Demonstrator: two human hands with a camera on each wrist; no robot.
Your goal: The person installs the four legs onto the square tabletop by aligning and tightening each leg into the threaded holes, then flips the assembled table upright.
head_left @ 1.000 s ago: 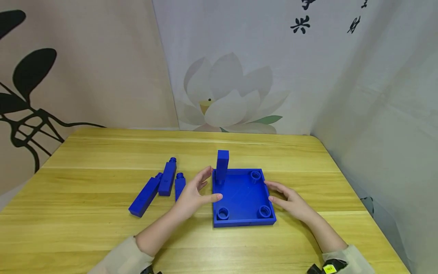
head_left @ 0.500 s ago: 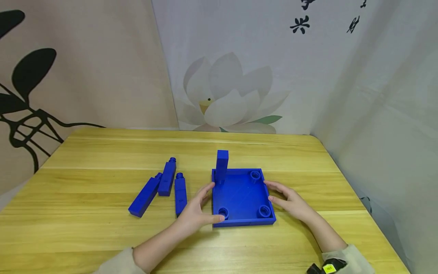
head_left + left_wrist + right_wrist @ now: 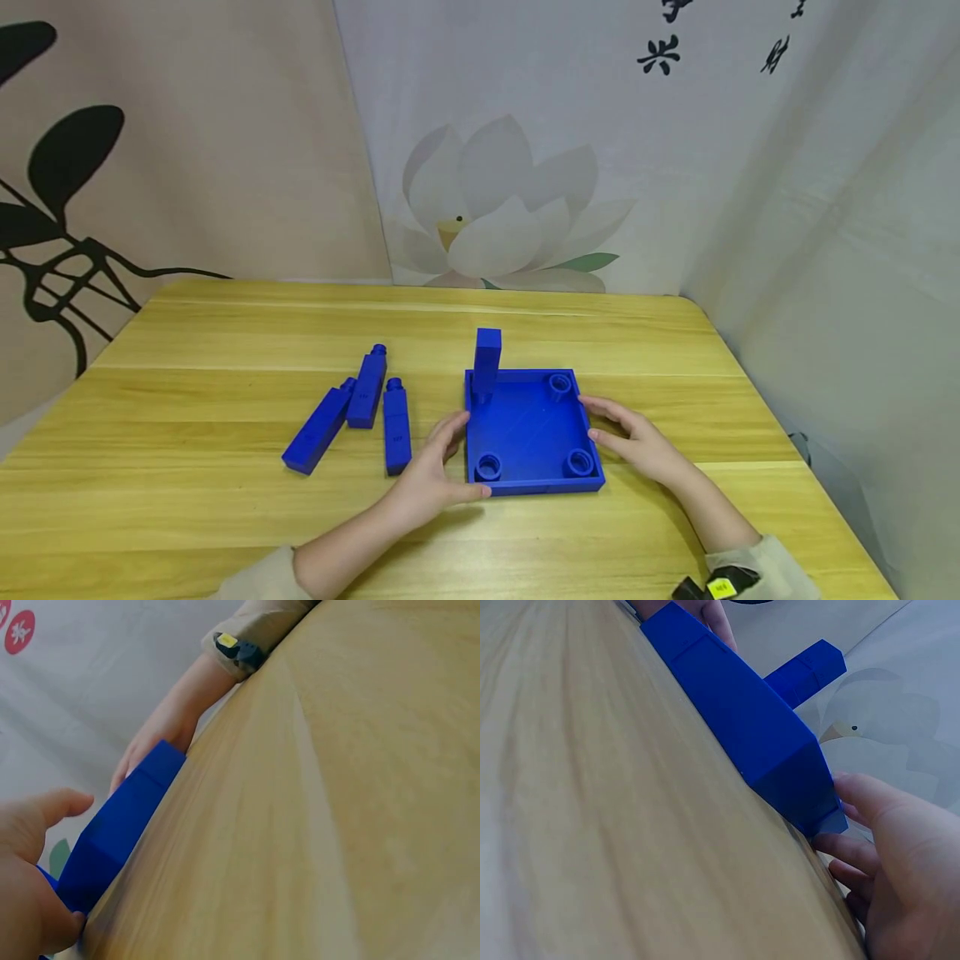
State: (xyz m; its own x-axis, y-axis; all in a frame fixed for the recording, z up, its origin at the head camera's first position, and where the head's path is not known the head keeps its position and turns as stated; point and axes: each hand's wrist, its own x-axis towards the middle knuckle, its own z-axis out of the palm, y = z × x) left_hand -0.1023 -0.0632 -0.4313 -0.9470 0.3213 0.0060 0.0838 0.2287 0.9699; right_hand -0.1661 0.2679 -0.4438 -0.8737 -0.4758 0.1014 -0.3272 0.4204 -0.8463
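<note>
A shallow square blue panel (image 3: pixel 528 429) with raised rims lies on the wooden table, round sockets (image 3: pixel 579 463) showing at three of its corners. From its far-left corner a blue square post (image 3: pixel 487 354) stands upright. My left hand (image 3: pixel 429 482) rests at the near-left corner, fingers along the left side and thumb by the front rim. At the right rim, my right hand (image 3: pixel 637 446) touches the panel with fingertips and thumb, as the right wrist view also shows. Three loose blue posts (image 3: pixel 318 427) with threaded ends lie left of the panel.
The wooden table (image 3: pixel 600 542) stretches out around the panel. Behind it hangs a pale curtain (image 3: pixel 525 192) printed with a lotus. Another light cloth (image 3: pixel 825 250) hangs along the right side.
My left hand has moved down from beside the upright post to the panel's near-left corner, uncovering the nearest loose post. My right hand and the panel have stayed nearly still.
</note>
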